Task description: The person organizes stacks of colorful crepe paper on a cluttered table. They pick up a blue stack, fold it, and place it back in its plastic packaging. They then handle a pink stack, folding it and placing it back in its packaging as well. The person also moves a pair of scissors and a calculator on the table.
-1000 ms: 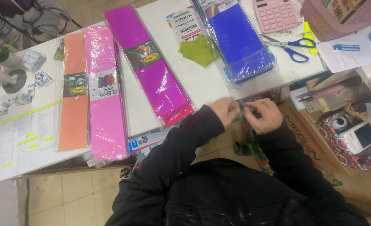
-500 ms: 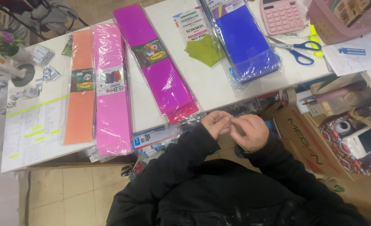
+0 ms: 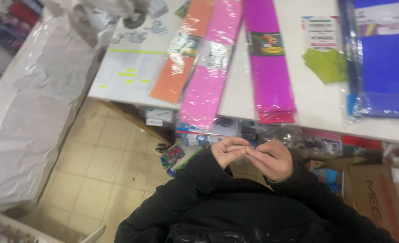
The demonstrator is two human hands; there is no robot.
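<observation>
My left hand [image 3: 228, 151] and my right hand [image 3: 271, 159] meet in front of my chest, below the white table's front edge [image 3: 316, 126]. Their fingertips pinch a tiny thin object [image 3: 249, 148] between them; it is too small to identify. Black jacket sleeves cover both arms. On the table above lie wrapped crepe paper packs: orange [image 3: 177, 67], pink [image 3: 210, 76], magenta [image 3: 269, 67] and blue [image 3: 386, 76]. A green paper piece [image 3: 328, 65] lies beside the blue pack.
A sheet with yellow-highlighted lines [image 3: 127, 74] lies at the table's left end. A large white plastic-covered surface [image 3: 33, 112] stands to the left. Tiled floor [image 3: 105, 171] shows between them. Cardboard boxes [image 3: 379, 193] and packaged goods [image 3: 199, 135] sit under the table.
The view has swung left and down, so the scissors and calculator have left the picture. My hands stay together at my chest, still pinching the small object.
</observation>
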